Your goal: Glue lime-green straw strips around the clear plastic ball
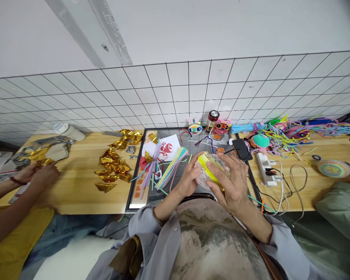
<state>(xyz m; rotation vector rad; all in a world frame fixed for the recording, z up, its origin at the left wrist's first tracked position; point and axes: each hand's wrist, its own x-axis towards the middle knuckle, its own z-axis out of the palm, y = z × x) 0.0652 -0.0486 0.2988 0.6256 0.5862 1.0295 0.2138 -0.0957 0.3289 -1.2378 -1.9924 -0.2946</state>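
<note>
Close in front of my body, both hands are wrapped round a clear, rounded plastic thing with a bright yellow band (205, 165). Its exact kind is hard to make out. My left hand (189, 178) grips its left side with bent fingers. Over its right side and top lies my right hand (232, 179), the fingers pressed on the yellow band. To the left of my hands are a bundle of pastel pipe cleaners (172, 167) and a white sheet with a red paper-cut (167, 147). A black phone (242, 149) lies just beyond my right hand.
A glass bottle (212, 122) stands between two colourful animal-like crafts (195, 127) by the wall. Gold foil pieces (113, 165) lie left, near a co-worker's hands (45, 175). On the right are a power strip (266, 169) with cables, heaped pipe cleaners (291, 134) and another person's sleeve (338, 210).
</note>
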